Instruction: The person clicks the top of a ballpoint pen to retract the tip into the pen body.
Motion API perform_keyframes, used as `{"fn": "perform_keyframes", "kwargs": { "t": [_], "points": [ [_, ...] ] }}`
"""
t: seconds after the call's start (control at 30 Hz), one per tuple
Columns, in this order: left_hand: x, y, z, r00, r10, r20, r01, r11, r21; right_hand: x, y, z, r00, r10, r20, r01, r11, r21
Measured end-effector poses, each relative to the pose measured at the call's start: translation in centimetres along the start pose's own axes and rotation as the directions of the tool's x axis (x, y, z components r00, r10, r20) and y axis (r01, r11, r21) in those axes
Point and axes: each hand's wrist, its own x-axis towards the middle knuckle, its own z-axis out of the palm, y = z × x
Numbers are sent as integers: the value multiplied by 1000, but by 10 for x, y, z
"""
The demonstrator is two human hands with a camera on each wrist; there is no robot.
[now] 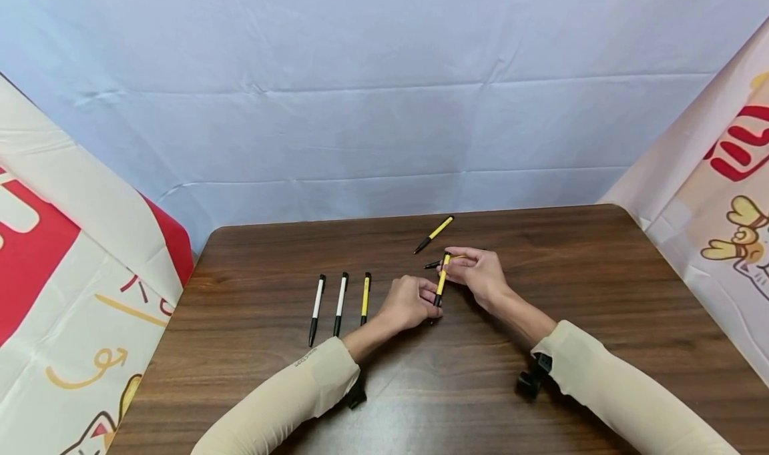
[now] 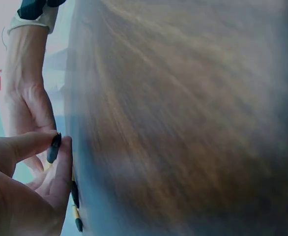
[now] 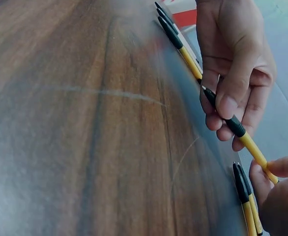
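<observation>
Both hands hold one yellow ballpoint pen (image 1: 442, 283) with black ends, slanted above the table. My left hand (image 1: 410, 303) pinches its black grip end between thumb and fingers. At the other end, my right hand (image 1: 478, 273) pinches the yellow barrel near the top. In the right wrist view the black writing tip pokes out past the left thumb. Just beyond the right hand lies another pen (image 1: 431, 265), partly hidden by it. Farther back a yellow pen (image 1: 434, 235) rests diagonally on the table.
Left of the left hand, two white pens (image 1: 318, 308) and a yellow pen (image 1: 366, 296) lie side by side in a row, the yellow one's lower end near the left wrist. The brown wooden table (image 1: 456, 388) ends at a pale cloth backdrop (image 1: 384, 135).
</observation>
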Motion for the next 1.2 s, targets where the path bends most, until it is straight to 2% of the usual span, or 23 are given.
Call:
{"fn": "perform_keyframes", "kwargs": {
  "t": [0.13, 0.27, 0.37, 0.47, 0.6, 0.77, 0.87, 0.93, 1.2],
  "points": [
    [-3, 1, -1, 1000, -25, 10, 25, 995, -98, 1, -1, -1, 1000, -1, 29, 1, 1000, -6],
    [-5, 1, -1, 995, -92, 41, 100, 963, -251, 1, -3, -1, 998, 5, 59, -4, 1000, -9],
    [-6, 1, -1, 987, -140, 80, 160, 910, -384, 2, -4, -1, 998, 10, 69, -9, 1000, -19],
    [-7, 1, -1, 977, -166, 133, 211, 839, -501, 3, -5, -2, 996, 12, 89, -9, 1000, -27],
    [-7, 1, -1, 965, -179, 189, 258, 757, -600, 3, -7, -1, 993, 22, 115, -21, 1000, -5],
    [-9, -1, 0, 956, -185, 229, 292, 691, -661, 3, -11, 2, 988, 30, 150, -31, 999, 5],
    [-11, 1, 1, 954, -176, 243, 297, 672, -679, 4, -14, 5, 985, 28, 170, -26, 1000, -13],
    [-13, 2, 0, 954, -168, 249, 296, 668, -683, 4, -16, 7, 982, 28, 188, -27, 1000, -7],
    [-18, 7, -5, 963, -132, 234, 260, 681, -684, 3, -21, 12, 975, 20, 220, -25, 1000, 17]
  ]
}}
